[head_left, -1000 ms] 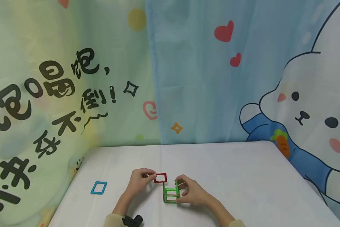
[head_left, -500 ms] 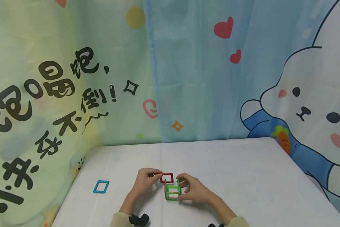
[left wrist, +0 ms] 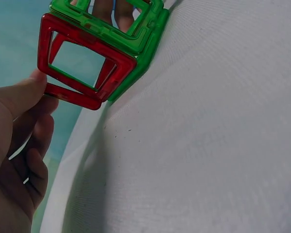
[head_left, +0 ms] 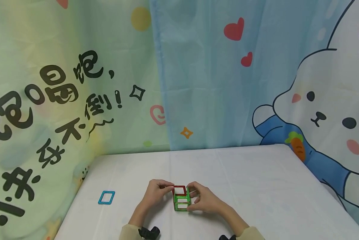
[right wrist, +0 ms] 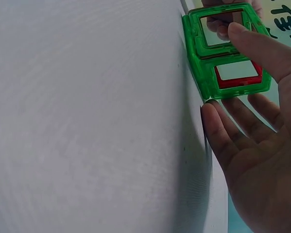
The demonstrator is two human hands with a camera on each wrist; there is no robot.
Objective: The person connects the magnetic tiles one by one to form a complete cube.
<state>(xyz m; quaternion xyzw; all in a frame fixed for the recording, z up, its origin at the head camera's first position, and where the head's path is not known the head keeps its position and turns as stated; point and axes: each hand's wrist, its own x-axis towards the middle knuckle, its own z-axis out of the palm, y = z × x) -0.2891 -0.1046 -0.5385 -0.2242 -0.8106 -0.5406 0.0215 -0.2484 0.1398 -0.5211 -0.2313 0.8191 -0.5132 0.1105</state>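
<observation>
My left hand pinches a red square magnetic tile between thumb and fingers. In the head view this tile lies at the far side of a small box of open-framed magnetic tiles, overlapping its back. Green tiles and another red tile form the box, which stands on the white table. My right hand holds the box from the right. Its thumb lies on a green face while its other fingers are spread along the opposite side.
A blue square magnetic tile lies flat on the white-covered table, left of my left hand. A printed curtain hangs behind the table's far edge and along the left.
My left hand has moved right with the red tile, bringing it from left of the box to its far side. My right hand keeps its hold on the box.
</observation>
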